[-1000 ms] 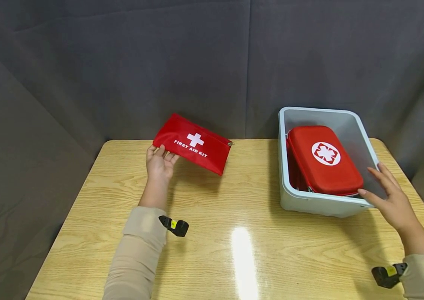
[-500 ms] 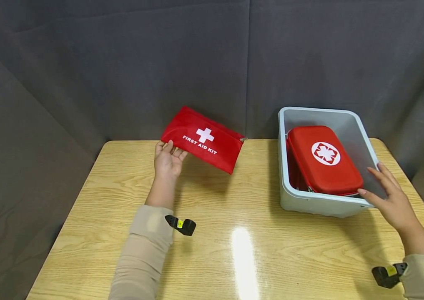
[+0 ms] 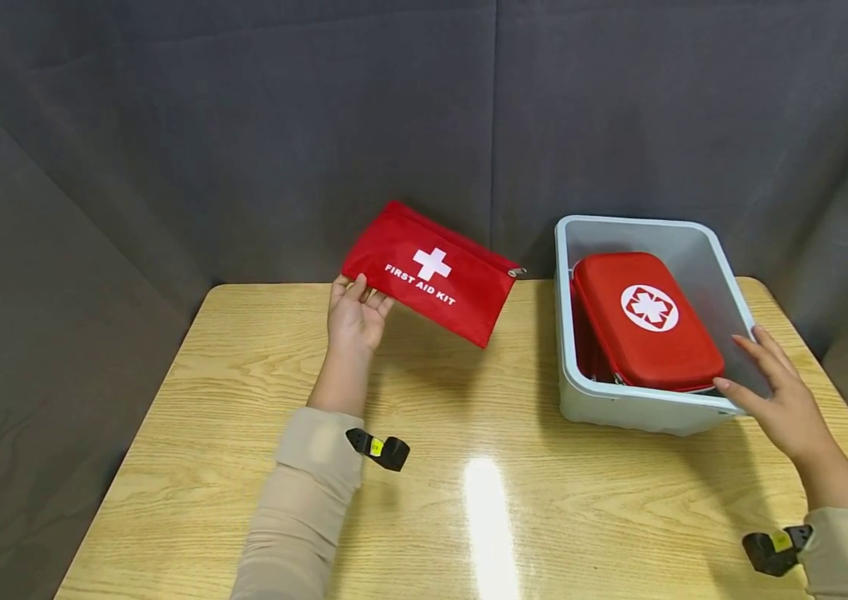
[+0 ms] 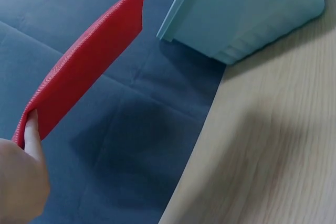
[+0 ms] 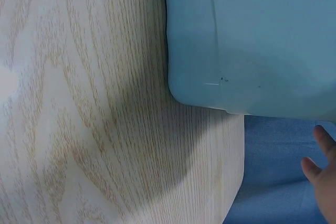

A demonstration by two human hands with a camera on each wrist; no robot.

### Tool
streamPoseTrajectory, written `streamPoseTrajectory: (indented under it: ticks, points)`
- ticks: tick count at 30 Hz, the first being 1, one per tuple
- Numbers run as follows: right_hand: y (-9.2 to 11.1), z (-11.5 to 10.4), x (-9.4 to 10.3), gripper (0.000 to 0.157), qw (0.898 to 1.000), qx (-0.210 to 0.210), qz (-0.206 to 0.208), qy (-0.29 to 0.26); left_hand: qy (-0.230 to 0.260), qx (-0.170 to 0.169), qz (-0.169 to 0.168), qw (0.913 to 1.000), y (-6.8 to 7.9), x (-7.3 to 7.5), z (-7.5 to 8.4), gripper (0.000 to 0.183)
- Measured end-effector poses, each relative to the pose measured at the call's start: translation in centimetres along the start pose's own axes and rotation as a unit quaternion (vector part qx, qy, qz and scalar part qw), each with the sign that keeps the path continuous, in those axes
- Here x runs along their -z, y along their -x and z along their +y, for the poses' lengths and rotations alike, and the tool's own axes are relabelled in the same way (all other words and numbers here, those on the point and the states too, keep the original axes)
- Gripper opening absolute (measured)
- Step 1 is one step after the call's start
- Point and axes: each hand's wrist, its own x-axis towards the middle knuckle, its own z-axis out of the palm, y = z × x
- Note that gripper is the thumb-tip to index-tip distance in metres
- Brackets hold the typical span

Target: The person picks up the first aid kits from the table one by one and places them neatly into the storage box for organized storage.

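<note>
My left hand (image 3: 358, 312) pinches the lower left corner of a flat red pouch (image 3: 424, 287) marked "FIRST AID KIT" with a white cross. Held tilted above the table, the pouch has its zipper pull at the right end. In the left wrist view, the thumb presses against the pouch's (image 4: 89, 59) side. My right hand (image 3: 784, 396) rests with spread, loosely bent fingers at the front right rim of a pale blue-grey bin (image 3: 634, 408). Inside the bin leans a red hard-shell first aid case (image 3: 649, 333) with a white round emblem.
The bin stands at the right rear of a wooden table (image 3: 424, 450). Dark grey cloth (image 3: 318, 125) hangs behind the table and along both sides. In the left wrist view, the bin's wall (image 4: 252, 14) lies beyond the pouch.
My left hand has carried the red pouch to the right and slightly up, closer to the bin. The right hand, the bin and the case have stayed in place.
</note>
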Motion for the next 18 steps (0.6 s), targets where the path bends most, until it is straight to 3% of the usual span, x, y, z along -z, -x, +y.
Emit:
streamPoseTrajectory:
  ticks: [18]
  points:
    - [-0.1,0.0,0.0,0.063,1.0,0.008,0.004,0.001,0.004,0.01,-0.034,0.9994,0.5,-3.1,-1.8,0.013]
